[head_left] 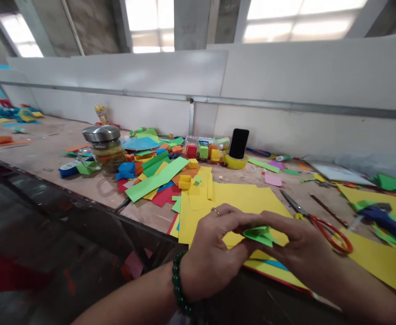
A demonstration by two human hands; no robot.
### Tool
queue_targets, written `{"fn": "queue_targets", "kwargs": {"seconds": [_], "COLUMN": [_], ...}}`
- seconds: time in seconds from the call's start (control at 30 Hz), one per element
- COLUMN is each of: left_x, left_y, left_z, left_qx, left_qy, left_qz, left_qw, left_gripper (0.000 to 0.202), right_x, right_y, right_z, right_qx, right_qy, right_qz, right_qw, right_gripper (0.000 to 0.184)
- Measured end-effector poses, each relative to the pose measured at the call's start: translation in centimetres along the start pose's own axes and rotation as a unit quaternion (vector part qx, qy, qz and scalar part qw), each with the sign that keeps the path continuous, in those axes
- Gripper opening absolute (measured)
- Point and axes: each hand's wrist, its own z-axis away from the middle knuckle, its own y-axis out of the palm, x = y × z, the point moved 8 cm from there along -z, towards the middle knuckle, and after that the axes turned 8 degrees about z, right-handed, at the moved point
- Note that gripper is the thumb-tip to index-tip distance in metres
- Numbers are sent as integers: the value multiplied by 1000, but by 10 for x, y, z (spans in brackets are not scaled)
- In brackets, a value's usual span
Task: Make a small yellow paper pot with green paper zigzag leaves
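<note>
A small folded piece of green paper (260, 235) is pinched between my two hands, just above the table's front edge. My left hand (216, 250), with a ring and a dark green bead bracelet, grips its left side between thumb and fingers. Around its right side close the thumb and fingers of my right hand (295, 239). My fingers hide parts of the folds. Beneath the hands lies a stack of yellow paper sheets (241, 198). Scissors with red handles (333, 234) rest just beyond my right hand.
To the left stand a lidded glass mug (106, 151) and loose coloured strips, among them a long green strip (157, 180). Small paper boxes (202, 151) line the back. A phone (239, 143) leans upright on a yellow tape roll (235, 161). A blue glue gun (389, 223) lies far right.
</note>
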Motion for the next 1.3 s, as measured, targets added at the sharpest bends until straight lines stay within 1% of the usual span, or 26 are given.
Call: {"fn": "queue_targets", "kwargs": {"seconds": [0.13, 0.3, 0.43, 0.53, 0.63, 0.8, 0.87, 0.9, 0.93, 0.97, 1.03, 1.07, 1.1, 1.13, 1.2, 1.27, 1.3], "left_x": [-1, -2, -5, -6, -8, -10, -8, -6, -4, 0, 10, 16, 23, 30, 44, 56, 61], "left_y": [-3, -7, -8, -11, -13, -13, -15, -18, -22, -27, -39, -45, -50, -54, -57, -57, -56], "left_z": [3, 9, 13, 15, 17, 18, 17, 16, 16, 15, 15, 15, 15, 15, 15, 14, 14], "left_qx": [-17, -30, -31, -38, -44, -39, -38, -39, -42, -48, -67, -75, -77, -73, -53, -27, -16], "left_qy": [-13, -11, -8, -6, -5, -13, -11, -8, -5, -5, -18, -32, -51, -71, -106, -126, -132], "left_qz": [33, 39, 37, 40, 43, 20, 5, 2, 1, 2, 3, 1, -5, -17, -57, -101, -114], "left_qw": [999, 999, 999, 998, 998, 999, 999, 999, 999, 999, 998, 997, 996, 995, 991, 987, 985], "left_gripper": [34, 36, 36, 32, 32, 32, 28, 24, 20, 16, 10, 8, 7, 6, 6, 7, 8], "right_x": [7, 14, 21, 26, 31, 38, 39, 39, 37, 33, 20, 12, 2, -8, -28, -47, -55], "right_y": [0, 0, 1, 1, 0, 3, 8, 10, 11, 12, 9, 6, 3, 0, -8, -14, -16], "right_z": [2, 3, 4, 4, 4, 2, 2, 2, 2, 3, 5, 6, 8, 10, 15, 20, 23], "right_qx": [-3, -7, -4, -3, -6, -13, -5, -4, 1, 6, 24, 38, 55, 73, 100, 109, 106], "right_qy": [4, 1, -25, -34, -48, -70, -85, -90, -88, -79, -45, -25, -4, 19, 70, 110, 124], "right_qz": [29, 62, 66, 78, 96, 161, 195, 216, 240, 267, 311, 321, 319, 304, 240, 157, 120], "right_qw": [1000, 998, 997, 996, 994, 984, 977, 972, 967, 961, 949, 946, 946, 950, 963, 975, 979], "right_gripper": [10, 6, 11, 7, 10, 14, 14, 11, 9, 16, 40, 49, 52, 50, 41, 36, 38]}}
